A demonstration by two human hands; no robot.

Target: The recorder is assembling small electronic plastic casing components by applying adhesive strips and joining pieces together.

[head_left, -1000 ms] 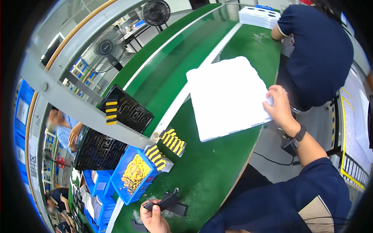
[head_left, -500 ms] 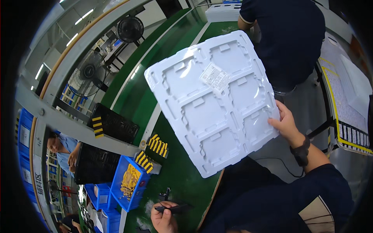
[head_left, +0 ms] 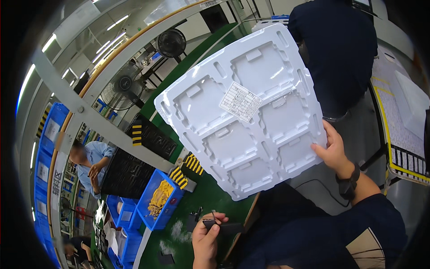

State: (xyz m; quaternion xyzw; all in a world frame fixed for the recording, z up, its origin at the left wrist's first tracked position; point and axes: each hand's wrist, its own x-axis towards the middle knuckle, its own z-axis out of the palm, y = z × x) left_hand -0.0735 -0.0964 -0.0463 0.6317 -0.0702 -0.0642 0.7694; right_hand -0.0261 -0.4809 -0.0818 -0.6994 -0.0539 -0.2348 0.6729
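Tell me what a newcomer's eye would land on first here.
The big white moulded tray, filling the centre, its right edge in the right-hand grip. Next, the printed label near its middle. Then, lower left, the blue bin of yellow pieces, beyond the left-hand grip on a flat black piece.

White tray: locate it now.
In the head view, the tray is at upper centre, gripped at its right edge by the right hand, with the bin of yellow pieces to its lower left.
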